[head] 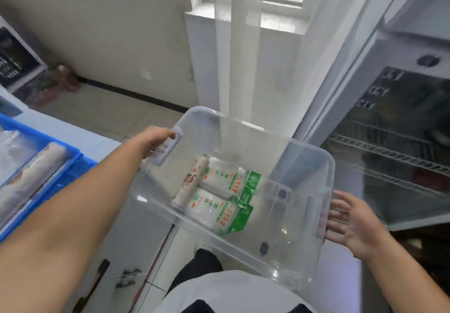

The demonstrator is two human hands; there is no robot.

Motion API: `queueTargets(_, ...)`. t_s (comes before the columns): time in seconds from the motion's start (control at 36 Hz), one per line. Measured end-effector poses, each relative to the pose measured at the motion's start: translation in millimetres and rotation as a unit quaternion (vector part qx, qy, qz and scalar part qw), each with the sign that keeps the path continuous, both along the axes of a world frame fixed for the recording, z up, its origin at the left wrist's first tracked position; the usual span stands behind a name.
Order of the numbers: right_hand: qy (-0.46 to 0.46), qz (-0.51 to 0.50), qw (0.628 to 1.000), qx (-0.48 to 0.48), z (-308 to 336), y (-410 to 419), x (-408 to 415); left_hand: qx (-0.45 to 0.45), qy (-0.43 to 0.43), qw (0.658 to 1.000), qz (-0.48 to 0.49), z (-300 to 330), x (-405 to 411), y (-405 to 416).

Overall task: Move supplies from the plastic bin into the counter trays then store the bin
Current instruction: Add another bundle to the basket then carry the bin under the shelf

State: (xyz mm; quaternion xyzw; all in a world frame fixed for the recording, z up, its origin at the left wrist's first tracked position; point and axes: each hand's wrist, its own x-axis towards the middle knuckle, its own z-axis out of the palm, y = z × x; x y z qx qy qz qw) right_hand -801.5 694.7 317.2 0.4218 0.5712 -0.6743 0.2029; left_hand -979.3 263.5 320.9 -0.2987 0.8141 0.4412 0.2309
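Clear plastic bin point(304, 166); white-green packets point(226, 186); blue tray point(60, 176); black trousers point(207, 264).

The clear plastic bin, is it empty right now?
No, the clear plastic bin holds two green-and-white packets and a white roll lying on its bottom.

Clear plastic bin point(280, 166) in left hand point(155, 139), right hand point(353, 220) open beside.

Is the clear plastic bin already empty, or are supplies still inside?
Not empty. The plastic bin holds two green-and-white packets and a roll on its floor. The left hand grips its handle.
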Motion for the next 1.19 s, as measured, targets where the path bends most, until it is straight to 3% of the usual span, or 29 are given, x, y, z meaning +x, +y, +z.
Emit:
queueTargets(0.28, 0.034, -0.044, 0.998, -0.015, 34.5, -86.3, -102.8, -0.003, 0.01, 0.999, -0.036, 22.1, -152.9, -50.7)
queueTargets(0.56, 0.033, -0.058, 0.998, -0.009, 16.8, -121.3, -249.9, -0.004, -0.022, 0.999, -0.031, 4.4, -285.8, -84.2)
queueTargets(0.81, 0.028, 0.023, 0.999, -0.007, -9.9, -165.4, -430.2, -0.043, -0.036, 0.995, 0.084, -8.6, -380.3, -158.8)
queueTargets(0.94, 0.047, 0.08, 0.996, 0.004, -22.4, -224.7, -528.0, -0.064, 0.01, 0.984, 0.168, 2.5, -403.0, -222.7)
queueTargets(1.19, 0.02, 0.239, 0.969, -0.05, -21.8, -365.6, -694.4, -0.033, -0.015, 0.95, 0.309, 23.3, -406.1, -368.9)
